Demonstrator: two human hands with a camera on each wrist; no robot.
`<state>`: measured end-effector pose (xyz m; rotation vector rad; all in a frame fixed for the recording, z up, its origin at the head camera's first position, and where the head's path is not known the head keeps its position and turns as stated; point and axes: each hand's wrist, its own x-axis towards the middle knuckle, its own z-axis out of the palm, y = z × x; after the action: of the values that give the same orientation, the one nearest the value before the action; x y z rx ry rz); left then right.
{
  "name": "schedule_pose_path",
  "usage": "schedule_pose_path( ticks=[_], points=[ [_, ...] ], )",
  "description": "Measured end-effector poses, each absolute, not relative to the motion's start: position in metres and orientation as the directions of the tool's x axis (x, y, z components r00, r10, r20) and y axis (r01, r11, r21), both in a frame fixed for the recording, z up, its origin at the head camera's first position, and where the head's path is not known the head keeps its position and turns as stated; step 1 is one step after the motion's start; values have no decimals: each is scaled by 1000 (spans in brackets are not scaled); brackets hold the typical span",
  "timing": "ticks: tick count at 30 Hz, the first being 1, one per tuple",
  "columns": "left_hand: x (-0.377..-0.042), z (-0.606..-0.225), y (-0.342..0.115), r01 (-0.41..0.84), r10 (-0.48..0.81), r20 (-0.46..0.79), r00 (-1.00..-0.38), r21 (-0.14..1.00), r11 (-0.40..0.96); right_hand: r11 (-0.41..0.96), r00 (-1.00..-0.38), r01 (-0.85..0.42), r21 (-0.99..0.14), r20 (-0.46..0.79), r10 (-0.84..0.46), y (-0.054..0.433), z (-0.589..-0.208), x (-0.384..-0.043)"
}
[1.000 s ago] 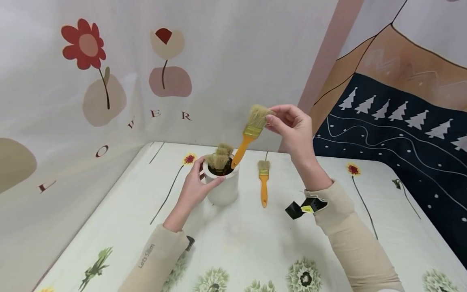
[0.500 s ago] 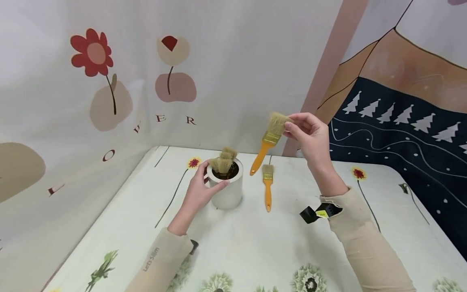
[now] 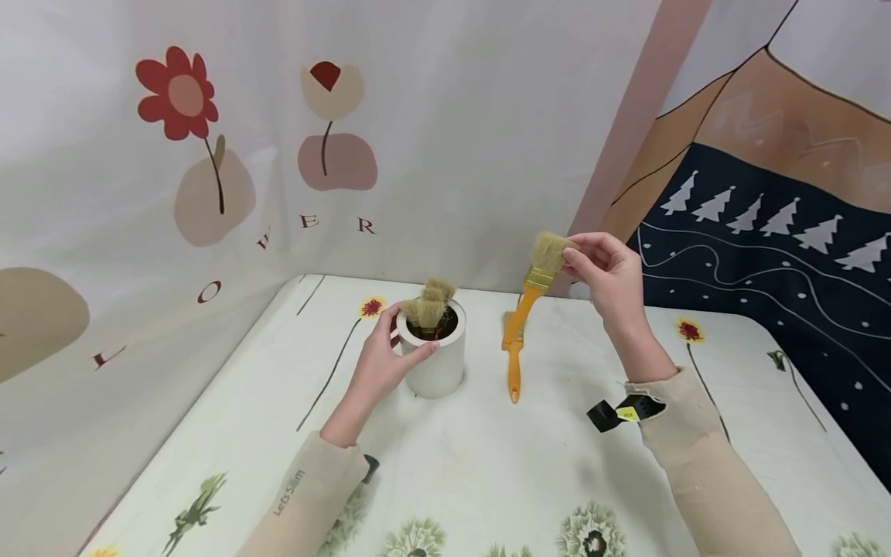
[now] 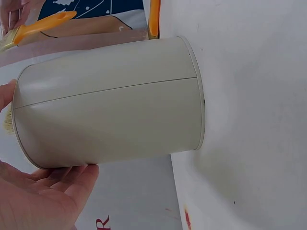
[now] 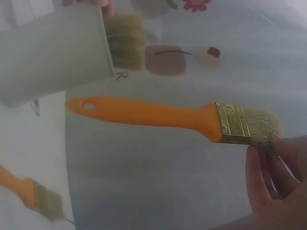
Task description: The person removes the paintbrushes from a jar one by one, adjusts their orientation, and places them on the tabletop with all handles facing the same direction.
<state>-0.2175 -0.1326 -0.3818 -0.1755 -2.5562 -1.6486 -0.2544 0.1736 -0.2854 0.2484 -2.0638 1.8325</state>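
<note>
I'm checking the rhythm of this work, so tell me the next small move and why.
Probably lower the held brush to the table beside the lying brush: the right hand pinches its bristles, clear of the white pot, which the left hand holds.

Tablecloth [image 3: 473, 464]: brightly lit; a soft shadow is cast beside the right sleeve [image 3: 703, 464].
Canister [image 4: 105, 110]: softly shaded in the left wrist view, a diffuse shadow thrown beside its base.
Lower-left paintbrush [image 5: 41, 197]: blurred in the right wrist view, which is veiled by pale haze.
</note>
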Motion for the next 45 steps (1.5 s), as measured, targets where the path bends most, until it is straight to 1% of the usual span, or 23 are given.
schedule_pose_path(
  ticks=[12, 22, 45],
  points=[
    [-217, -379, -132, 135, 40, 130, -991, 902, 410, 186, -941, -298, -936, 321, 109, 186, -307, -267],
    [-218, -381, -132, 146, 45, 140, -989, 900, 411, 226, -965, -195, -954, 228, 130, 195, -323, -278],
    [-217, -380, -132, 151, 41, 148, -988, 900, 409, 263, -984, -12, -965, 57, 167, 207, -356, -298]
  ],
)
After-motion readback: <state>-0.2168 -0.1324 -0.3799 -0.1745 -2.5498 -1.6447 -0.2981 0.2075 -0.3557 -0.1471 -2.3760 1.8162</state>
